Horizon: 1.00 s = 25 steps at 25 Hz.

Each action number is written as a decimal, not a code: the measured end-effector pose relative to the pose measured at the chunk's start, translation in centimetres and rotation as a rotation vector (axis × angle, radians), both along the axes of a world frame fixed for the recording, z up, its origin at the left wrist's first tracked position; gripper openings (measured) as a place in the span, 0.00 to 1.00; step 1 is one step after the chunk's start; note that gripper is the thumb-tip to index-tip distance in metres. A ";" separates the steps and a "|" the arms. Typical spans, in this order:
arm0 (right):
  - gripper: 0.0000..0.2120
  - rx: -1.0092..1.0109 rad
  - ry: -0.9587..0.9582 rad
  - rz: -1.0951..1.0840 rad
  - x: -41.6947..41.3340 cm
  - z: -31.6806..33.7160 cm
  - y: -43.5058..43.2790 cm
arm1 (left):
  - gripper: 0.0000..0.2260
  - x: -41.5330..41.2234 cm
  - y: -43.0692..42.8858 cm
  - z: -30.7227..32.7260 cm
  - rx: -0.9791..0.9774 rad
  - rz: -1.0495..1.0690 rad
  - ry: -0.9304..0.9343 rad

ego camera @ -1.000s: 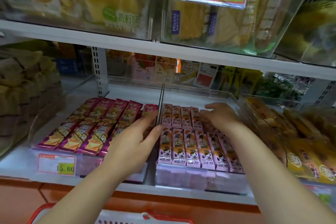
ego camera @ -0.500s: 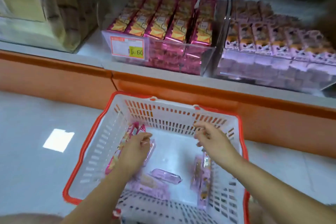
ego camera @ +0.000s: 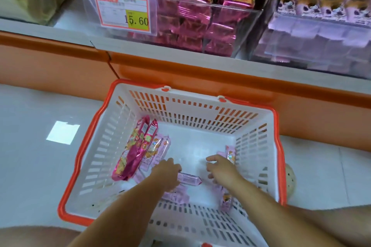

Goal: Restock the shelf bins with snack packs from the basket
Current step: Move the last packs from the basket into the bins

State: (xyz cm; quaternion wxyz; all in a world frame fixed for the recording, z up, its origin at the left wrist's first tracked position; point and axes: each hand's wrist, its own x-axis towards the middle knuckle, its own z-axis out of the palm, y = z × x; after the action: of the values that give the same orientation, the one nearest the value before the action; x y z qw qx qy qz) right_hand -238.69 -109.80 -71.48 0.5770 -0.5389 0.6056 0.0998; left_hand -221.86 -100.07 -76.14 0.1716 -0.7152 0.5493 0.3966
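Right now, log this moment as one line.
stage: picking from basket | left hand: on lilac pack, grip unclear | right hand: open, empty | magenta packs: by basket's left wall

Both hands down from shelf bins [ego camera: 230,26] into basket [ego camera: 280,146], left hand [ego camera: 166,174] shifted off magenta packs [ego camera: 132,154] at left wall onto end of lilac pack [ego camera: 189,179] mid-floor, right hand [ego camera: 222,168] dropped from far wall toward right-wall packs [ego camera: 230,153]

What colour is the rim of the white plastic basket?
Orange-red basket rim, seen best in the head view.
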 end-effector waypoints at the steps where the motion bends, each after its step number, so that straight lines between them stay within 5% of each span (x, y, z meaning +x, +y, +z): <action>1: 0.10 0.015 0.015 -0.012 -0.2 -0.1 -0.2 | 0.17 -0.2 -0.1 -0.3 0.002 -0.002 -0.003; 5: 0.16 0.043 0.078 -0.009 -1.2 -0.5 -0.3 | 0.16 -0.2 -0.4 0.7 0.003 0.065 0.145; 7: 0.14 0.058 0.040 0.029 -1.0 0.3 -0.4 | 0.08 0.3 -0.6 2.2 0.020 0.301 0.369; 10: 0.16 0.078 -0.149 -0.102 -0.5 1.3 -0.8 | 0.06 0.5 -0.9 5.9 0.142 0.736 0.768; 13: 0.16 0.124 -0.342 -0.322 -0.3 2.1 -1.3 | 0.12 -0.4 -0.5 8.0 0.181 0.864 0.980; 25: 0.17 0.122 -0.566 -0.456 -1.3 7.9 -1.0 | 0.14 -2.2 0.7 12.0 -0.013 0.895 1.083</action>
State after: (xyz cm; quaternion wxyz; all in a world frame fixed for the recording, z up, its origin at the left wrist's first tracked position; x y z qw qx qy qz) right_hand -240.02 -110.79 -63.57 0.7600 -0.3609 0.5197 -0.1487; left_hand -224.08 -99.40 -64.15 -0.3098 -0.5755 0.2128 0.7263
